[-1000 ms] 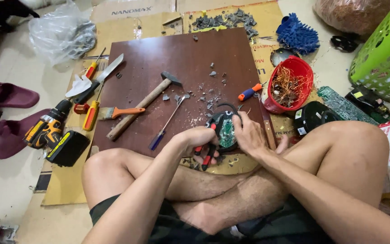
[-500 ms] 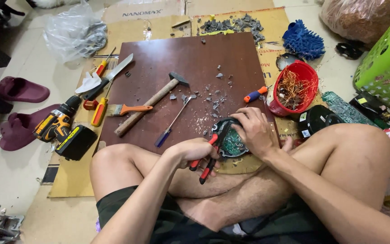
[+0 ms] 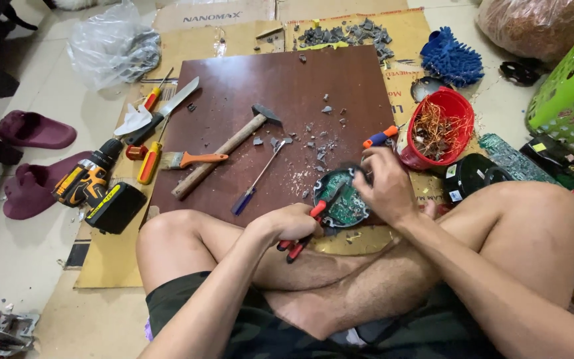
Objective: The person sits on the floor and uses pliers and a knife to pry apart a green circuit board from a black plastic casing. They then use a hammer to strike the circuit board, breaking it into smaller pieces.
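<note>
Person sits cross-legged at the near edge of a dark brown board point(image 3: 260, 93). L hand point(image 3: 293, 223) is curled tight round red-handled pliers point(image 3: 307, 229), whose tip reaches onto a round green circuit board point(image 3: 340, 199). R hand point(image 3: 383, 186) grips that circuit board's far/right rim, fingers bent over it – it sits at the brown board's near right corner, just above the shins.

Rel. to the brown board:
- on it, mid: wooden-handled hammer point(image 3: 224, 149), blue-handled screwdriver point(image 3: 257, 179), grey chips scattered between them and the circuit board
- on its left edge: orange-handled brush point(image 3: 194, 159)
- just off the left edge: knife point(image 3: 164, 110), yellow screwdriver point(image 3: 149, 163), yellow/black cordless drill point(image 3: 91, 183)
- just off the right edge: red bowl point(image 3: 456, 110) holding copper wire scraps – an orange-handled tool point(image 3: 380, 137) lies between it and the board
- beyond the far right corner: blue mop head point(image 3: 452, 61)
</note>
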